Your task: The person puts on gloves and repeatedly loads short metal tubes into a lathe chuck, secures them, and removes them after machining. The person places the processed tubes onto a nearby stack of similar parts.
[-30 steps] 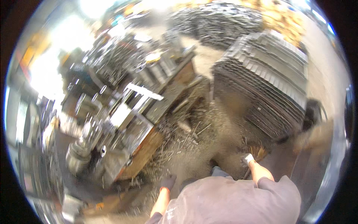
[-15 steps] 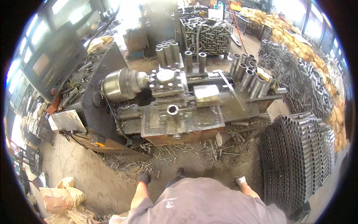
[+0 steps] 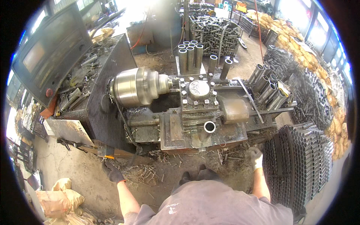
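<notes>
In a dark glove, my left hand (image 3: pixel 113 173) reaches up at the lathe's lower left front. Its fingers stretch to a small lever (image 3: pixel 104 159) below an orange-ended block (image 3: pixel 109 156); a firm grip is not visible. My right hand (image 3: pixel 256 157), in a pale glove, hangs off the lathe's front right with fingers curled and nothing visible in them. Between them is the lathe, with its shiny chuck (image 3: pixel 131 87) on the left and a bolted tool post (image 3: pixel 199 90) at the middle. A short metal tube (image 3: pixel 209 129) stands upright on the carriage (image 3: pixel 176 138).
More upright tubes (image 3: pixel 191 56) stand behind the tool post, and others (image 3: pixel 268 88) at the right. A tall stack of tubes (image 3: pixel 303 161) is close beside my right arm. Metal shavings (image 3: pixel 146 176) litter the floor before the lathe. Paper sacks (image 3: pixel 56 202) lie at the lower left.
My left hand has gone forward and left, up to the small lever. My right hand has risen forward toward the lathe. The view has shifted, so the lathe sits further right.
</notes>
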{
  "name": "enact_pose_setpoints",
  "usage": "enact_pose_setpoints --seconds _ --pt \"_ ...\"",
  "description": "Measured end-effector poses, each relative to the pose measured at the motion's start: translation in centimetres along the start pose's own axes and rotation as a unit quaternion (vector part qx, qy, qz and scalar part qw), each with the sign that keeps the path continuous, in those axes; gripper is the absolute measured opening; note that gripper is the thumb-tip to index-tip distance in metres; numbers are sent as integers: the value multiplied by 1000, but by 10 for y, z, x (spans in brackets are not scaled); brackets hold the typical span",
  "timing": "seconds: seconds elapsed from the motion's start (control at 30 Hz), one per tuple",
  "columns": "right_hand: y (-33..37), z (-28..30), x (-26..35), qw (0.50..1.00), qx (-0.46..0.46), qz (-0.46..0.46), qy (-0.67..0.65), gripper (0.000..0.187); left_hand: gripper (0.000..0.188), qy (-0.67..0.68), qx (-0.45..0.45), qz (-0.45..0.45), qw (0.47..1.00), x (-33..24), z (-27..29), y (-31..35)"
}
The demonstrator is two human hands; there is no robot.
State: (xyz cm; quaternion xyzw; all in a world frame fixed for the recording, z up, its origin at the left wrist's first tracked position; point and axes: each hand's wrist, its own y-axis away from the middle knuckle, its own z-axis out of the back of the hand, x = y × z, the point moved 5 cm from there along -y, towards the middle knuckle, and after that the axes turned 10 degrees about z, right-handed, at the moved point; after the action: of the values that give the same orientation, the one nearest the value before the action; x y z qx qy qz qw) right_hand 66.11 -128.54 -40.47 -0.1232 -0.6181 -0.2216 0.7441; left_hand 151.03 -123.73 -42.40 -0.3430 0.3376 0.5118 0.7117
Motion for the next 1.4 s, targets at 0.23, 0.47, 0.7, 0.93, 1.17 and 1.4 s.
enact_pose_setpoints --seconds 0.23,0.47,0.7,0.93,1.17,1.4 --pt "-71 -71 194 971 71 226 8 23 43 281 126 211 928 13 -18 -26" --pt "-165 -160 305 913 223 338 52 33 33 347 198 317 860 55 -35 8" --pt "-247 -310 303 719 372 501 306 88 31 -569 477 -265 616 136 -78 216" --pt "-251 -357 327 748 419 455 242 44 33 -448 541 -14 712 207 -27 295" --pt "-179 -413 490 598 65 797 54 29 37 -434 546 -54 715 228 -41 292" --pt "-217 -548 412 397 567 629 354 18 34 17 411 366 835 177 -70 269"
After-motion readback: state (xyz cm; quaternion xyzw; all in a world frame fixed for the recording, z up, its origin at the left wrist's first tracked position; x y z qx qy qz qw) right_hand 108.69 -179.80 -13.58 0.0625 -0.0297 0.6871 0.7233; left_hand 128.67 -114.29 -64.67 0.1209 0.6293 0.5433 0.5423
